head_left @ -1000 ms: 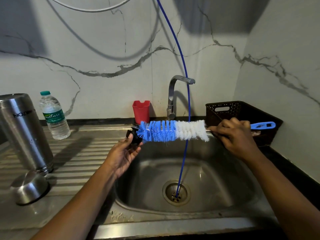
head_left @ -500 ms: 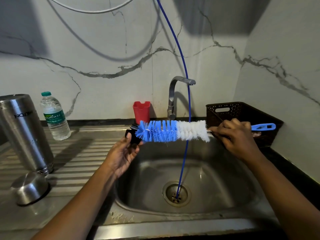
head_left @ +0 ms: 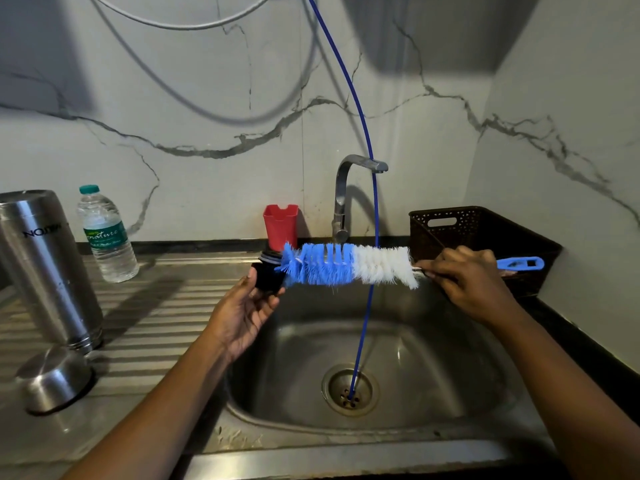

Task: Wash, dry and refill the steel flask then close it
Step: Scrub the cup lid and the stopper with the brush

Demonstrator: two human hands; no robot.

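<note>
You face a grey-veined marble wall (head_left: 207,98) behind the tap (head_left: 341,202); right of the tap, a side wall (head_left: 571,98) meets it.

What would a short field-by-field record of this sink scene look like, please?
left hand: holds the black stopper over the sink edge
right hand: grips the bottle brush by its handle, roughly level, blue tip at the stopper
steel flask: stands upside down on the draining board, untouched
steel cap: mouth down in front of the flask
water bottle: upright, capped, beside the flask
tap: no water seen running
blue tube: hangs into the drain
</note>
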